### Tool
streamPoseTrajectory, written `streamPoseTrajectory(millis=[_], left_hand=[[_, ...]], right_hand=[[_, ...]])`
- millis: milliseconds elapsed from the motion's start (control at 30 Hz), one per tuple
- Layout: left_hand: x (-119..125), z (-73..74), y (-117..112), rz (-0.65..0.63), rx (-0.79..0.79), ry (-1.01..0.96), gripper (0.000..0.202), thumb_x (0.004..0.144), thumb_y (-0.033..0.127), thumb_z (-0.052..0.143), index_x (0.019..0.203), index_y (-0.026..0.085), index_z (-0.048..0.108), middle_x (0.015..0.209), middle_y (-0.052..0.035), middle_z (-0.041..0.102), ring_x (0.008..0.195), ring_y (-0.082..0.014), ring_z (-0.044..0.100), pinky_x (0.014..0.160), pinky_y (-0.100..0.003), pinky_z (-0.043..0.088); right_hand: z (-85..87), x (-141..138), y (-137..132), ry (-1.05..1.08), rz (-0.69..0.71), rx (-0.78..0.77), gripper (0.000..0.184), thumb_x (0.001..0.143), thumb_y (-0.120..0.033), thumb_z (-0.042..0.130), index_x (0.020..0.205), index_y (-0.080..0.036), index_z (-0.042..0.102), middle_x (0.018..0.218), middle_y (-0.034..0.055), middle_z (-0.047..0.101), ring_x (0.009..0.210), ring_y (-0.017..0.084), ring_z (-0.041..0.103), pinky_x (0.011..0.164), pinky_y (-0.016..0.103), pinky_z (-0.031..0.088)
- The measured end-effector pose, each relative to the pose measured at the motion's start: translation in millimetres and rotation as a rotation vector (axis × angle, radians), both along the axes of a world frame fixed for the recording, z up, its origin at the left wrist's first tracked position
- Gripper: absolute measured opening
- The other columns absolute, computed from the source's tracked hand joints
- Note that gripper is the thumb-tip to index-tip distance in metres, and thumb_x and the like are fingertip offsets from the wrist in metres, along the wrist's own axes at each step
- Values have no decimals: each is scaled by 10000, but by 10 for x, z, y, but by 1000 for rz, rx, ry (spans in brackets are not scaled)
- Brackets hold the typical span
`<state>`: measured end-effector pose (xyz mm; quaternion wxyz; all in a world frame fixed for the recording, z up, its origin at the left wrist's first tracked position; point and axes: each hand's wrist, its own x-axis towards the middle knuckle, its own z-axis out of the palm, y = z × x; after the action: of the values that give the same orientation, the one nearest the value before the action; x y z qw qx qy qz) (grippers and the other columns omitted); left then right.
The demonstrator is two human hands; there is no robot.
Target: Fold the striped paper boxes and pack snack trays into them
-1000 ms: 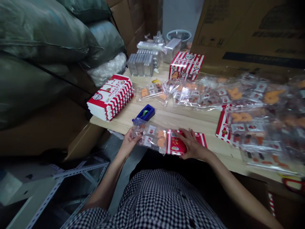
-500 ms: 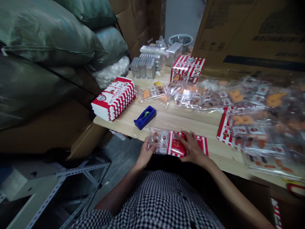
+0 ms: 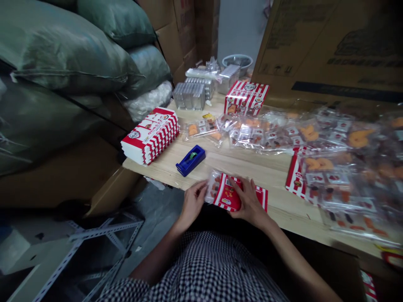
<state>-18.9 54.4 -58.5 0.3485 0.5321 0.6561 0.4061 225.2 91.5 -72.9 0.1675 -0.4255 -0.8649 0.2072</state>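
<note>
At the table's near edge, my right hand [image 3: 249, 202] grips a flattened-looking red-and-white striped carton [image 3: 227, 193], thumb and fingers spread across its top. A clear plastic packet [image 3: 213, 187] with small orange and dark pieces sticks out of the carton's left end; the rest of it is hidden inside. My left hand [image 3: 192, 202] is closed, its thumb and fingers pinching the packet's outer edge. Just beyond them lies a blue tape dispenser [image 3: 190, 160] with a greenish roll.
A stack of striped cartons [image 3: 151, 135] stands at the table's left edge. Clear filled packets [image 3: 340, 138] spread over the right side. Behind are a standing striped box [image 3: 247, 98], clear plastic trays [image 3: 189, 96] and a bowl [image 3: 237, 61]. Large green sacks [image 3: 72, 54] are piled left.
Less of the packet shows outside the carton now. My left hand has stayed at the packet's end, while the carton and my right hand have shifted slightly left.
</note>
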Motion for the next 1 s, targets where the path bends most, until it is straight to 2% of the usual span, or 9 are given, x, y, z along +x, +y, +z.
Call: streamPoseTrajectory(millis=[167,333,433,533,600,700,833,933,1000], left_hand=[[205,199,69,-79,73,211,318,1009,332,482,1171,246,741,1170,-77,723,1218,-242,546,1088,-462,423],[276,247,150,-211,26,218,402,1047,368,374,1088,257,758,1250,-47,687,1357,-258,426,1173,-533,301],[308,291,191,-318,116,106,364,1037,351,402,1213,273,711,1334,-53,661,1483,-266,305,1219,-554,230],[365,400,243,-245,279,-25,481,972,362,561,1445,291,515,1542,-76,470,1515,-277,266,1230,-523,236],[426,488,287,-181,278,-163,730,896,381,678,1539,288,347,1580,-105,399,1443,-290,396,1180,-476,349],[482,621,364,-249,164,-408,801,890,393,682,1559,271,260,1321,-101,627,1090,-229,658,953,-359,539],[379,754,468,-322,143,-348,858,844,376,744,1557,280,277,885,-4,672,595,-115,572,615,-243,519],[325,736,532,-422,151,-259,808,836,353,761,1521,268,341,767,27,616,548,-101,535,581,-230,504],[365,664,546,-418,209,-303,739,843,343,757,1472,262,378,906,-15,668,719,-137,648,722,-266,561]], right_hand=[[43,-141,-27,87,-103,34,1132,660,-373,796,1597,-289,167,1551,162,279,1470,400,262,1193,681,70],[21,-124,-68,124,-165,73,1150,641,-333,796,1596,-312,155,1517,140,313,1428,401,326,1189,691,91],[56,-124,-57,147,-278,137,1151,650,-368,808,1595,-315,153,1477,148,321,1378,422,360,1166,712,137],[155,-200,-42,234,-479,178,1207,659,-451,834,1607,-293,102,1451,171,295,1332,439,366,1132,698,244],[246,-274,-56,327,-593,199,1245,664,-481,845,1612,-283,63,1461,180,256,1336,441,344,1111,672,307],[415,-312,-144,444,-645,213,1221,699,-469,843,1613,-294,51,1478,175,235,1379,427,316,1112,644,345],[645,-107,-309,572,-615,263,998,859,-363,732,1611,-321,77,1472,165,339,1386,359,406,1100,588,420],[721,101,-350,629,-547,334,689,947,-233,613,1551,-368,311,1423,124,479,1329,308,506,1077,557,465],[709,185,-334,636,-502,354,525,962,-167,573,1443,-364,501,1328,97,574,1254,278,571,1048,519,497]])
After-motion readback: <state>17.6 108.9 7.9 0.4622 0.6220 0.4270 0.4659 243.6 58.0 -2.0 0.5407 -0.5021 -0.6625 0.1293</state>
